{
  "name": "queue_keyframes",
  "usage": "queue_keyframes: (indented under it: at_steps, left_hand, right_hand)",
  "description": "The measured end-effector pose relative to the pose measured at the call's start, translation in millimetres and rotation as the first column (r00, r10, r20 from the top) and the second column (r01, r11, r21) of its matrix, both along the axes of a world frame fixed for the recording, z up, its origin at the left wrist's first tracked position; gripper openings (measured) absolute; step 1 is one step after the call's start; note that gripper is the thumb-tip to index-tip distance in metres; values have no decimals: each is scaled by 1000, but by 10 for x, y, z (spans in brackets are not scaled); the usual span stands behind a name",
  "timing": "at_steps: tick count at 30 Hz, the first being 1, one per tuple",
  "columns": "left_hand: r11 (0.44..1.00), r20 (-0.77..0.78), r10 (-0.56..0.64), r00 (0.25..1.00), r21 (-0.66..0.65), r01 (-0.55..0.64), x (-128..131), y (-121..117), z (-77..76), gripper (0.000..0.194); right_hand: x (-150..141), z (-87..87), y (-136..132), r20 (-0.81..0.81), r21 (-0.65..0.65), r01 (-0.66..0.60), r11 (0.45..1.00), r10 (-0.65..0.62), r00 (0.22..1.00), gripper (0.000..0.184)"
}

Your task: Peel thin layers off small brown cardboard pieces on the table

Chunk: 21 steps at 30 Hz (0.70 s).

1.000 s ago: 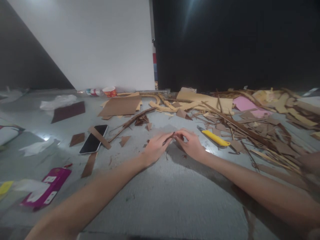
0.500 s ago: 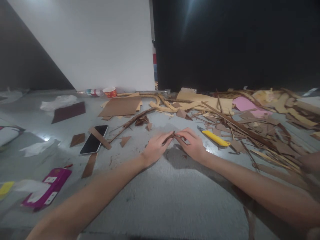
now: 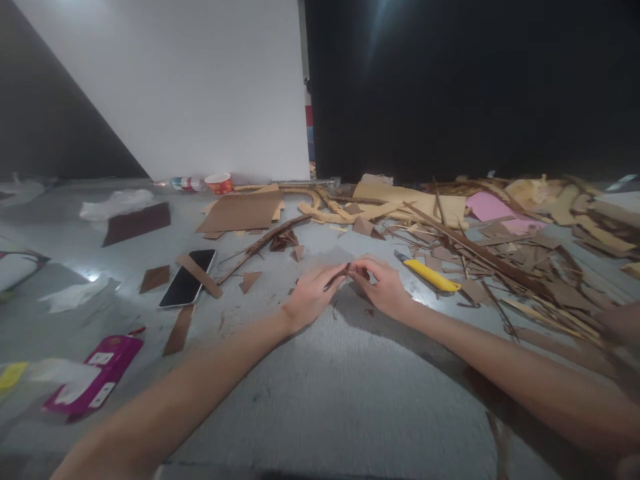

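Note:
My left hand (image 3: 310, 297) and my right hand (image 3: 383, 287) meet at the middle of the grey floor. Both pinch a thin dark brown cardboard strip (image 3: 338, 276) between their fingertips, the left at its lower end and the right at its upper end. A yellow utility knife (image 3: 430, 275) lies just right of my right hand. A black phone (image 3: 187, 287) lies to the left with a brown cardboard strip (image 3: 199, 275) across it.
A heap of cardboard scraps and strips (image 3: 505, 247) covers the right side. A flat brown cardboard sheet (image 3: 243, 212), a red paper cup (image 3: 220, 183) and a bottle (image 3: 184, 183) sit at the back. A magenta packet (image 3: 95, 383) lies front left.
My hands shifted only slightly while keeping the pinch on the strip. Nothing else moved.

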<state>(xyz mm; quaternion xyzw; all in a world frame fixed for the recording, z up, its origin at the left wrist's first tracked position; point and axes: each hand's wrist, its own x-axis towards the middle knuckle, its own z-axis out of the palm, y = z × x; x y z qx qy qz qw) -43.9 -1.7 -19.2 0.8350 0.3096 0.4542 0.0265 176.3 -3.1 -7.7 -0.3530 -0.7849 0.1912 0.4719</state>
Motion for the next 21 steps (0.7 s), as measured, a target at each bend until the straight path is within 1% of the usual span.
queue_keyframes:
  at_steps: [4,8,10,15,19,21]
  left_hand:
    - [1000,10,-9,1000,-1,9,-1,-3,6,29]
    - [1000,7,-6,1000,-13,6,-5,-4,11,32]
    - [1000,3,2,1000,-20,-2,-6,-5,10,33]
    - [999,-30,6,1000,-52,-7,-8,1,-1,32]
    - [990,-71,28,997,-133,-37,-3,11,-11,34]
    - [988,-69,44,997,-148,-53,7,16,-6,33]
  right_hand:
    - [-6,-16,-6,-12,12,3,1000,-2,1000,17]
    - [-13,-37,-9,-53,64,55,996,-51,997,14]
    - [-10,-40,-9,-54,76,61,995,-57,997,14]
    - [-8,-47,-2,-9,46,50,998,-50,999,16]
    - [-23,-55,5,4,25,75,997,-75,997,18]
    - [-22,-49,4,-1,27,66,997,-66,998,20]
